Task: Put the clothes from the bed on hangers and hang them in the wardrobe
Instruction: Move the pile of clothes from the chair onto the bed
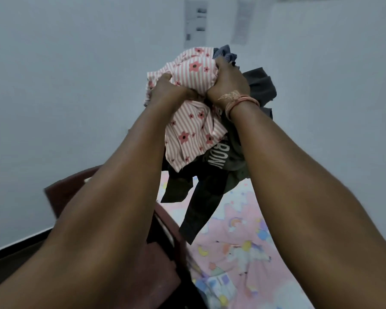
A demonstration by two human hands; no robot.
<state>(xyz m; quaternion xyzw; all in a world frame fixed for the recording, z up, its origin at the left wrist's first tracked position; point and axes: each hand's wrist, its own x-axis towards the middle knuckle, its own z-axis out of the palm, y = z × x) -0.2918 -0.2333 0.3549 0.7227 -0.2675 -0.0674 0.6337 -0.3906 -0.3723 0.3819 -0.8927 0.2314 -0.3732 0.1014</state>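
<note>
Both hands mid-frame clutching clothes bundle (196, 121) above bed (236, 237): left hand (167, 90) grips pink striped floral top (194, 134), right hand (228, 85) bunches same top. Dark garments (210, 192) dangle below. Step: gathering, likely. Next: separate one garment, find hanger; none visible.

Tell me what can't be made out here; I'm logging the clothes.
Head view only:
- Garment count: the bundle is bunched, dark pieces overlapping.
- Print: folded, partly readable.
- Fingertips: left hand and right hand dig into the striped cloth.
- Hangers, wardrobe: out of frame.
</note>
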